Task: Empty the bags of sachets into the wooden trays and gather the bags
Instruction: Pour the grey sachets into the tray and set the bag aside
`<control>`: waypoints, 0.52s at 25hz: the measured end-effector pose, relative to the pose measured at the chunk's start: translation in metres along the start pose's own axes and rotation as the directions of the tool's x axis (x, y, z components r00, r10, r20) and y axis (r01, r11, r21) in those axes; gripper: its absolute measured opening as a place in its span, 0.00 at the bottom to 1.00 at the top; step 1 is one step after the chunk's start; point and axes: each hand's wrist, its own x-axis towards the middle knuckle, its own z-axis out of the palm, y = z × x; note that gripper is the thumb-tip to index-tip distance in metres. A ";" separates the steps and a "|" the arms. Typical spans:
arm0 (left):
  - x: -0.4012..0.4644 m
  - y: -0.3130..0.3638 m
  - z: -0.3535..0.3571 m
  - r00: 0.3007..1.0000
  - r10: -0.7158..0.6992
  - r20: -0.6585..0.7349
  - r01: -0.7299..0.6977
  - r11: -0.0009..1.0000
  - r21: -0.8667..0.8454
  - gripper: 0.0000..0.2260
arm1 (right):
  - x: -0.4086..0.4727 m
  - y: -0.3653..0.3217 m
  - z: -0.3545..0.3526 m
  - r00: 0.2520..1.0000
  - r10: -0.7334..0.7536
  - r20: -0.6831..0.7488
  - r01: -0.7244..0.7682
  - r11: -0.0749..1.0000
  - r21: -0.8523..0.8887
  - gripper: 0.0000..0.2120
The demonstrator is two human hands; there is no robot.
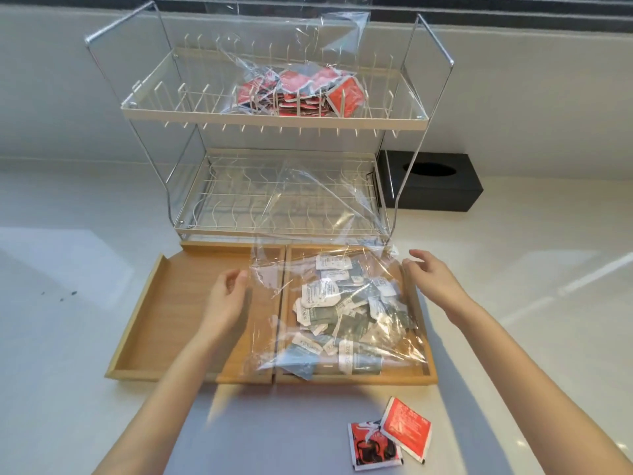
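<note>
Two wooden trays lie side by side on the counter, the left tray [164, 323] bare and the right tray [426, 358] under a clear plastic bag [270, 269] of grey-and-white sachets [342, 310]. My left hand [226, 296] touches the bag's left edge with relaxed fingers. At the bag's upper right corner, my right hand [430, 279] hovers with fingers spread. A second clear bag [308, 39] of red sachets [305, 94] sits on the rack's top shelf.
A two-tier wire dish rack [274, 118] stands directly behind the trays. A black tissue box [431, 181] sits to its right. Two loose red sachets [387, 437] lie on the counter near the front edge.
</note>
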 end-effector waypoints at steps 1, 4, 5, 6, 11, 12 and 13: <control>0.005 0.004 0.005 0.999 -0.034 0.025 0.035 0.999 -0.027 0.20 | 0.008 -0.003 0.004 0.999 0.026 0.027 -0.026 1.000 -0.002 0.22; 0.018 0.011 0.015 0.988 -0.125 0.093 0.139 0.977 -0.163 0.18 | 0.026 -0.007 0.013 0.996 0.078 0.032 -0.080 0.994 0.070 0.21; 0.020 0.012 0.016 0.987 -0.128 0.094 0.144 0.971 -0.190 0.16 | 0.028 -0.007 0.014 0.997 0.072 0.023 -0.074 0.993 0.094 0.20; 0.021 0.015 0.015 0.989 -0.125 0.084 0.141 0.966 -0.215 0.13 | 0.029 -0.007 0.014 0.998 0.065 0.012 -0.066 0.989 0.131 0.18; 0.018 0.023 -0.009 0.980 -0.108 0.166 0.175 0.865 -0.470 0.05 | 0.007 -0.006 -0.004 0.994 0.057 0.097 -0.105 0.778 0.620 0.16; 0.015 0.024 -0.012 0.979 -0.105 0.175 0.178 0.855 -0.487 0.04 | 0.002 -0.006 -0.004 0.996 0.053 0.072 -0.085 0.810 0.580 0.17; 0.013 0.024 -0.013 0.983 -0.096 0.154 0.158 0.868 -0.472 0.04 | -0.003 -0.005 -0.004 0.999 0.034 0.033 -0.046 0.855 0.516 0.18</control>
